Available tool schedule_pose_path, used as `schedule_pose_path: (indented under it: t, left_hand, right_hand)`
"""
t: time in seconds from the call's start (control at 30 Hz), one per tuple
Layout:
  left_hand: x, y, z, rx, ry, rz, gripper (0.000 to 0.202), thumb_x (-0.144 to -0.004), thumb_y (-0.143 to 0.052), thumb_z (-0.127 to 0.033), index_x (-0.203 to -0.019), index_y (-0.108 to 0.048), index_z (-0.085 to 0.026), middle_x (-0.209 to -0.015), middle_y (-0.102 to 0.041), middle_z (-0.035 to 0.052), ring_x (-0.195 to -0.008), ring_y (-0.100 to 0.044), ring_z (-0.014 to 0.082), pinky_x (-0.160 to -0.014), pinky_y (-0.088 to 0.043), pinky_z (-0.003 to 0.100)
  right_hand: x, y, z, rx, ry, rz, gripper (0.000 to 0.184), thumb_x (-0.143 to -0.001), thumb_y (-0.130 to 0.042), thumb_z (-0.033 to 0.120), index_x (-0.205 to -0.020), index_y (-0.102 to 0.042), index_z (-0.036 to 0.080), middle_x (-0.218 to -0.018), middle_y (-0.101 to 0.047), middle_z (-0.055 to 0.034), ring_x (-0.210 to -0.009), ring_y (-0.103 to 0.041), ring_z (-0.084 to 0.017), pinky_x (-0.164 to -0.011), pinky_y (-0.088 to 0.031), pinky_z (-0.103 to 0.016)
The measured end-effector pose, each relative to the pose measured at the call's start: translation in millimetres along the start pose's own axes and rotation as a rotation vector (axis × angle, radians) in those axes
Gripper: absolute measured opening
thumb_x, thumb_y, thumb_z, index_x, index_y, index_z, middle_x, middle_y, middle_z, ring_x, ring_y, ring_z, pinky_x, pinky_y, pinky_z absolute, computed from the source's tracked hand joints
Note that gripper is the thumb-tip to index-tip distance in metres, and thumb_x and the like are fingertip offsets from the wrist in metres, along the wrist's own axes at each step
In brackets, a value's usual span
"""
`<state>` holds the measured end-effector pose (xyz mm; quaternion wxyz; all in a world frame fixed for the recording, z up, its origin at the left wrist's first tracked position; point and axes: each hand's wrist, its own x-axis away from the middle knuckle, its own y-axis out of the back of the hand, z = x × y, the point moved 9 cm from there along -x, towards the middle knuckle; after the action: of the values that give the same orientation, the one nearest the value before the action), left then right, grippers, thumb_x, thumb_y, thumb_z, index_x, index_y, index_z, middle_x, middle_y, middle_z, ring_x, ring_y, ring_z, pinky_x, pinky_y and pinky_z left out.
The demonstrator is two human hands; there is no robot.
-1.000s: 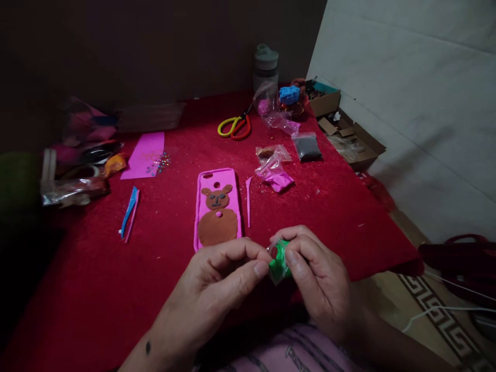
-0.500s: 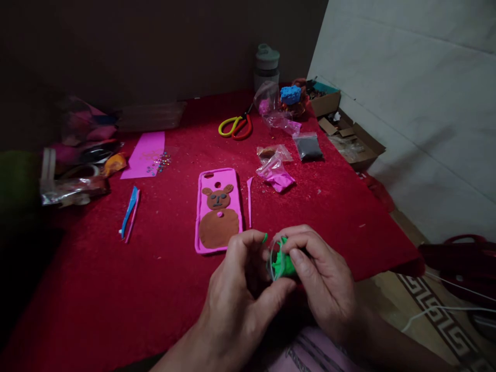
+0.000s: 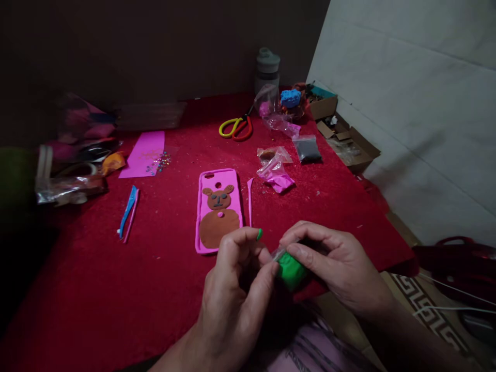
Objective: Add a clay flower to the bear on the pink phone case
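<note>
Both hands meet over the near edge of the red table (image 3: 96,289). My right hand (image 3: 341,266) pinches a small clear bag of green clay (image 3: 290,268). My left hand (image 3: 236,294) has its fingers curled, its thumb against the bag's mouth, and a small bit of green clay (image 3: 259,234) on its forefinger tip. Just beyond the hands lies a pink phone case (image 3: 219,209) with a brown clay bear on it, and a thin pink modelling tool (image 3: 250,199) lies beside it.
Yellow-and-red scissors (image 3: 235,127), small bags of pink (image 3: 277,175), brown and black clay (image 3: 306,148), a grey bottle (image 3: 267,70) and a cardboard box (image 3: 349,142) sit farther back. Blue and pink tools (image 3: 128,212), pink paper (image 3: 145,153) and cluttered bags lie at left.
My left hand turned from flat beside the bag to curled at its mouth and came away with a bit of green clay on a fingertip. The right hand shifted slightly right with the bag.
</note>
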<state>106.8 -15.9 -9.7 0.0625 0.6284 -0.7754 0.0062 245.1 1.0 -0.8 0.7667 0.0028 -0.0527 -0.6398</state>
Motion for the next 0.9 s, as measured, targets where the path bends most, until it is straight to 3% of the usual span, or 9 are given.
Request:
schedule_pose_path:
  t: [0.2,0.4,0.5,0.57,0.67,0.73,0.8,0.9]
  left_hand:
    - [-0.5,0.5,-0.5,0.118,0.042,-0.006,0.031,-0.088,-0.062,-0.018,-0.112,-0.044,-0.027,-0.080,-0.059,-0.0035,-0.068,-0.055,0.0094,-0.059,-0.046,0.018]
    - [-4.9,-2.0,3.1,0.505,0.170,0.060,0.040,-0.082,-0.070,-0.017,-0.113,-0.048,-0.027,-0.076,-0.059,-0.0045,-0.060,-0.055,0.0076,-0.055,-0.047,0.017]
    - [-10.5,6.0,0.8,0.690,0.168,0.044,0.021,-0.083,-0.069,-0.025,-0.101,-0.059,-0.020,-0.082,-0.064,0.0015,-0.067,-0.062,0.0120,-0.057,-0.051,0.021]
    - [-13.3,11.2,-1.2,0.803,0.160,0.034,0.020,-0.086,-0.064,-0.035,-0.087,-0.064,-0.016,-0.083,-0.067,0.0052,-0.065,-0.063,0.0135,-0.052,-0.052,0.021]
    - [-13.7,12.4,0.5,0.870,0.206,0.062,0.024,-0.086,-0.064,-0.033,-0.074,-0.064,-0.013,-0.076,-0.068,0.0056,-0.055,-0.061,0.0108,-0.045,-0.050,0.018]
    - [-12.2,12.6,4.2,0.890,0.252,0.072,0.018,-0.083,-0.068,-0.025,-0.072,-0.063,-0.013,-0.069,-0.068,0.0034,-0.048,-0.059,0.0086,-0.041,-0.049,0.016]
    - [-10.7,14.0,6.3,0.916,0.271,0.075,0.015,-0.081,-0.070,-0.020,-0.072,-0.061,-0.012,-0.064,-0.066,0.0015,-0.043,-0.057,0.0076,-0.037,-0.047,0.014]
    - [-8.8,17.0,7.1,0.943,0.278,0.080,0.016,-0.078,-0.073,-0.018,-0.072,-0.060,-0.013,-0.061,-0.065,0.0002,-0.039,-0.055,0.0070,-0.035,-0.046,0.014]
  right_hand:
    - [-0.7,-8.2,2.5,-0.016,-0.035,0.079,0.020,-0.091,-0.058,0.029,-0.077,-0.064,0.016,-0.081,-0.065,-0.0049,-0.079,-0.062,-0.016,-0.068,-0.051,-0.025]
    - [-6.4,1.6,17.0,0.007,-0.020,0.106,0.022,-0.088,-0.061,0.032,-0.074,-0.065,0.016,-0.075,-0.065,-0.0042,-0.068,-0.060,-0.015,-0.058,-0.049,-0.024]
    - [-21.9,14.0,13.3,0.053,-0.144,0.123,0.023,-0.086,-0.064,0.036,-0.075,-0.066,0.016,-0.071,-0.069,-0.0057,-0.055,-0.061,-0.015,-0.047,-0.048,-0.024]
    - [-36.6,19.4,14.2,0.103,-0.135,0.136,0.021,-0.086,-0.063,0.035,-0.078,-0.065,0.015,-0.073,-0.070,-0.0056,-0.055,-0.062,-0.015,-0.046,-0.048,-0.023]
    - [-57.2,18.9,15.8,0.345,-0.003,0.174,0.023,-0.088,-0.059,0.034,-0.077,-0.067,0.015,-0.071,-0.069,-0.0045,-0.059,-0.063,-0.015,-0.051,-0.049,-0.024]
    - [-65.4,21.1,15.7,0.444,0.076,0.123,0.019,-0.086,-0.060,0.032,-0.082,-0.069,0.015,-0.077,-0.069,-0.0052,-0.067,-0.063,-0.017,-0.059,-0.050,-0.027]
    - [-66.0,27.8,23.5,0.512,0.179,-0.015,0.015,-0.085,-0.061,0.028,-0.089,-0.069,0.016,-0.087,-0.069,-0.0064,-0.080,-0.063,-0.020,-0.069,-0.050,-0.031]
    - [-46.8,29.0,54.0,0.641,0.435,-0.235,0.010,-0.088,-0.058,0.022,-0.089,-0.067,0.019,-0.090,-0.067,-0.0054,-0.086,-0.061,-0.020,-0.079,-0.048,-0.034]
